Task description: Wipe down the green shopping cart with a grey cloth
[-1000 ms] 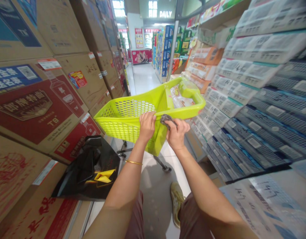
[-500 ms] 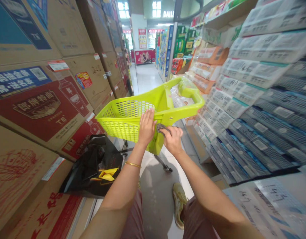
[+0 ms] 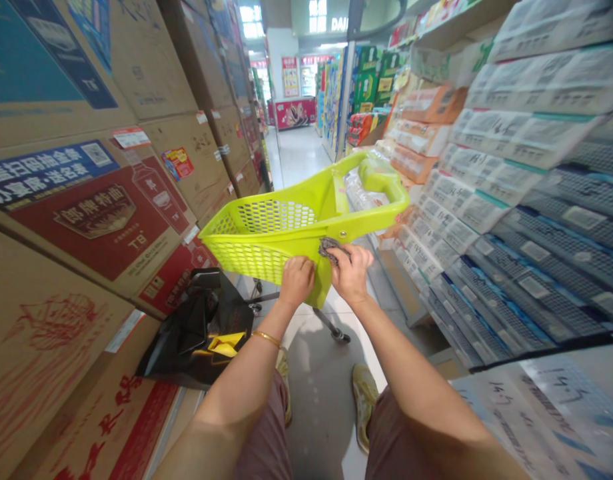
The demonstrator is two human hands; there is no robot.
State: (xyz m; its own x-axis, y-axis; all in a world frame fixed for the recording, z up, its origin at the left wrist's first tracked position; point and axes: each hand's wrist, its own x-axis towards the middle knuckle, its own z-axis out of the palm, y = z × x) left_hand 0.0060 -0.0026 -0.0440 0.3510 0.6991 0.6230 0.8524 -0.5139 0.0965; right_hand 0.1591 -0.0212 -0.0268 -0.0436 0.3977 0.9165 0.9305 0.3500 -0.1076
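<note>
Pale floor (image 3: 302, 148) runs open ahead between stacked cartons (image 3: 106, 213) at left and packs (image 3: 511, 133) at right. Green cart (image 3: 301, 241) stands mid-aisle. Left hand (image 3: 297, 280) curled at its side panel; hold cannot be told. Right hand (image 3: 352, 270): grip closed on grey wad (image 3: 330, 248) there.

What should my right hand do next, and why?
Perhaps slide the grey pad along the green basket: your right hand holds it at the smooth side panel, near the bolt, with your left hand beside it.
</note>
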